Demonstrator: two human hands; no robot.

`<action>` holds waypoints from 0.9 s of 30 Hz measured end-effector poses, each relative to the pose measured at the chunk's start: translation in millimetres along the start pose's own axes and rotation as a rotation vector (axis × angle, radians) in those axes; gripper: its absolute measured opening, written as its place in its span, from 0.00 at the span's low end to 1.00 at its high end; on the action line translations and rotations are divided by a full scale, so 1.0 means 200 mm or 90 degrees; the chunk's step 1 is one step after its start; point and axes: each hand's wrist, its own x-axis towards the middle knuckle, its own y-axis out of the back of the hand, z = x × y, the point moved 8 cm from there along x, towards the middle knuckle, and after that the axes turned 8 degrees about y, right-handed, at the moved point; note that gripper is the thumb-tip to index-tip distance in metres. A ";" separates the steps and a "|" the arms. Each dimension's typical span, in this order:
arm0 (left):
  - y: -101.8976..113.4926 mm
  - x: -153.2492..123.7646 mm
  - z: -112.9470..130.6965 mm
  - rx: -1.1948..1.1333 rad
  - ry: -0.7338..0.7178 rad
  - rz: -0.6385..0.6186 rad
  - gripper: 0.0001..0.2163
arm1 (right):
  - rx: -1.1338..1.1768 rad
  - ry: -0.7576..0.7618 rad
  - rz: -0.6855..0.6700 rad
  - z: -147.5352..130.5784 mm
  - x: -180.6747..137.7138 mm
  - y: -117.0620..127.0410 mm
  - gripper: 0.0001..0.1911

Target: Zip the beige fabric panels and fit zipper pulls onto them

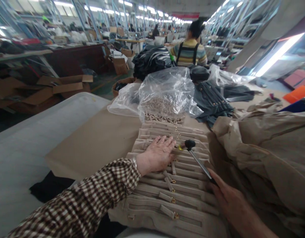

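Observation:
My left hand [158,154] lies flat, fingers stretched out, on a row of overlapping beige zippered fabric pieces [192,185]. In my right hand [224,195] is a small hammer [198,162] with a black head and a metal shaft. Its head is just right of my left fingertips, over the zippers; whether it touches the fabric I cannot tell. Beige zipper pulls [167,211] with gold-coloured hardware show on the nearer pieces. Beyond the row, a clear plastic bag [167,86] holds many small beige pieces [164,117].
Brown paper [93,142] covers the table at left. Crumpled beige material [271,152] is heaped at right. Dark fabric pieces [212,99] and a black pile [152,61] stand farther back. Cardboard boxes [68,86] sit left of the table; a person in a striped top [192,53] is ahead.

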 end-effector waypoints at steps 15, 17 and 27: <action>-0.01 -0.27 0.01 0.032 0.023 0.054 0.30 | -0.019 0.124 0.044 -0.22 0.04 0.13 0.25; -0.02 -0.27 0.01 0.022 0.025 0.052 0.30 | -0.008 0.142 0.069 -0.24 0.05 0.12 0.26; 0.10 -0.30 0.07 -0.007 0.038 0.054 0.31 | -0.004 0.052 0.030 -0.12 0.02 0.12 0.21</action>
